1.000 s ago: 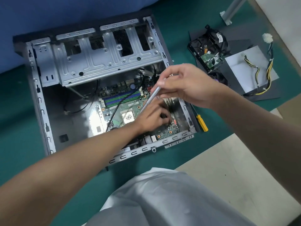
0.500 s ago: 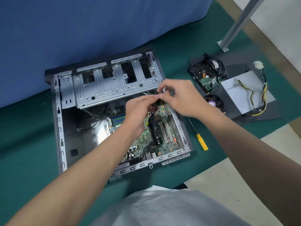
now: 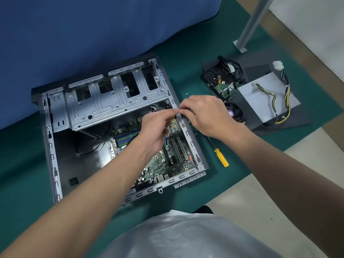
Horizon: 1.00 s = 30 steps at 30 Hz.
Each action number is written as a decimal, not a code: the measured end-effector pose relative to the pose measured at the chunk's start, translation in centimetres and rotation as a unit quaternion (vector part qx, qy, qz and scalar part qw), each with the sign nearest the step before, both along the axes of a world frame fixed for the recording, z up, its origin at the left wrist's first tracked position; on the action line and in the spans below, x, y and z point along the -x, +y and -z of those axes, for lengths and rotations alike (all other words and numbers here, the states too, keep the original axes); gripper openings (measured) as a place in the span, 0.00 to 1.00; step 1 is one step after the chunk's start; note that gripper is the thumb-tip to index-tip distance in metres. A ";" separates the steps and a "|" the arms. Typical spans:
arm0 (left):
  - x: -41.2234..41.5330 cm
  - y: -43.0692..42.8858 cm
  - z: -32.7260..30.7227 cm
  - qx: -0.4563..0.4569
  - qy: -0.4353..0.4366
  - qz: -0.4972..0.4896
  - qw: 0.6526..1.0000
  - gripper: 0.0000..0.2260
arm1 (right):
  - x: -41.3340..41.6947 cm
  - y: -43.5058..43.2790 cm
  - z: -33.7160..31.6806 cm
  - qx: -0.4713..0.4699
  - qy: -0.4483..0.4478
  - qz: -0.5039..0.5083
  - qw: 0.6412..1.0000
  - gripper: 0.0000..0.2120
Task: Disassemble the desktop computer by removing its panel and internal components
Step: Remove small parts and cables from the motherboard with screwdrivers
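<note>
Green mat (image 3: 22, 164) is carrying the opened computer case (image 3: 115, 103), with its motherboard (image 3: 175, 161) showing inside. The left hand (image 3: 158, 125) and right hand (image 3: 202, 114) are meeting over the case's right rim, fingers narrowed to a pinch; whether anything is being held cannot be told. A yellow-handled screwdriver (image 3: 221, 160) is lying just beside that rim. The power supply (image 3: 264, 97) and hard drive (image 3: 221, 86) are resting on a dark panel (image 3: 258, 69).
</note>
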<state>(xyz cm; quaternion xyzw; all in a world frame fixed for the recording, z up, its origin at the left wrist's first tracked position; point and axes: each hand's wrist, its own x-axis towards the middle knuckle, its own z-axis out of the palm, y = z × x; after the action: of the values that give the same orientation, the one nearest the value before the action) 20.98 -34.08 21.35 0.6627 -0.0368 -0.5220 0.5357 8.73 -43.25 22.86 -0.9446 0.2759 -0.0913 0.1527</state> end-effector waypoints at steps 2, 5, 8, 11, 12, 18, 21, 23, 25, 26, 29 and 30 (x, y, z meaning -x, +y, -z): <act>0.2 -0.1 0.2 -0.004 0.002 0.013 1.000 0.01 | 0.2 0.1 0.3 0.019 0.008 0.000 1.000 0.10; 0.4 -0.5 0.5 0.002 -0.025 0.034 0.999 0.04 | 0.4 0.1 1.1 0.024 0.001 0.015 1.000 0.09; -0.3 -0.7 0.9 0.010 -0.223 0.071 0.972 0.04 | 1.0 -0.4 2.7 -0.024 -0.035 0.084 0.996 0.06; -2.6 -0.3 2.2 -0.035 -0.573 0.190 0.796 0.13 | 1.6 -0.8 5.5 -0.066 0.054 0.154 0.984 0.06; -3.6 -0.1 2.7 -0.051 -0.636 0.231 0.734 0.17 | 1.7 -0.7 6.5 -0.075 0.109 0.161 0.978 0.07; -9.0 1.2 4.9 -0.098 -0.681 0.360 0.630 0.23 | 1.1 -0.4 10.8 -0.068 0.256 0.160 0.951 0.15; -10.3 2.3 5.0 -0.089 -0.686 0.371 0.619 0.23 | 0.3 -0.6 12.1 -0.063 0.303 0.159 0.937 0.14; -10.8 2.9 5.1 -0.083 -0.678 0.381 0.624 0.23 | 0.0 -0.6 12.6 -0.069 0.317 0.158 0.933 0.14; -10.8 3.0 5.2 -0.079 -0.674 0.385 0.625 0.23 | -0.1 -0.8 12.8 -0.089 0.317 0.165 0.930 0.15; -10.8 3.0 5.2 -0.078 -0.672 0.385 0.628 0.23 | -0.1 -0.8 12.6 -0.110 0.309 0.179 0.927 0.15; -10.6 2.9 4.9 -0.074 -0.668 0.370 0.642 0.22 | 0.4 -1.0 11.5 -0.242 0.213 0.273 0.906 0.12; -10.5 2.8 4.8 -0.073 -0.669 0.366 0.643 0.22 | 0.9 -1.0 11.1 -0.277 0.181 0.297 0.895 0.14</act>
<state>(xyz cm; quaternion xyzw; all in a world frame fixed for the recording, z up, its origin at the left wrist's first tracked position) 31.47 -31.23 16.55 0.8008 -0.5865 -0.0910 0.0804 7.88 -44.23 11.81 -0.7379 0.5809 0.1204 0.3217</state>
